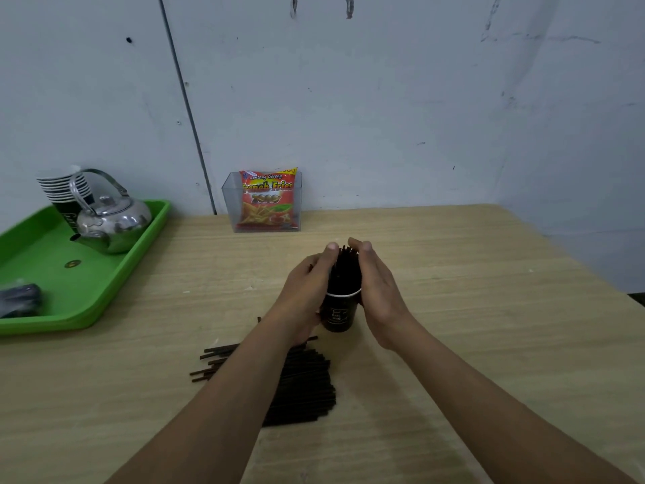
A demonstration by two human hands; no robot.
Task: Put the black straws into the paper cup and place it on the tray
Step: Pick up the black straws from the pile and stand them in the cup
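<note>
A black paper cup (341,314) with a white rim stands upright on the wooden table, holding a bundle of black straws (343,272) that stick up out of it. My left hand (307,288) cups the bundle and the cup from the left. My right hand (378,288) presses flat against them from the right. A pile of loose black straws (303,386) lies on the table just in front of the cup, partly hidden by my left forearm. The green tray (52,309) sits at the table's left edge.
On the tray stand a steel kettle (111,221), a stack of paper cups (64,193) and a dark object (19,300) at its near corner. A clear box with a snack packet (267,200) stands against the wall. The table's right edge (572,256) slants away.
</note>
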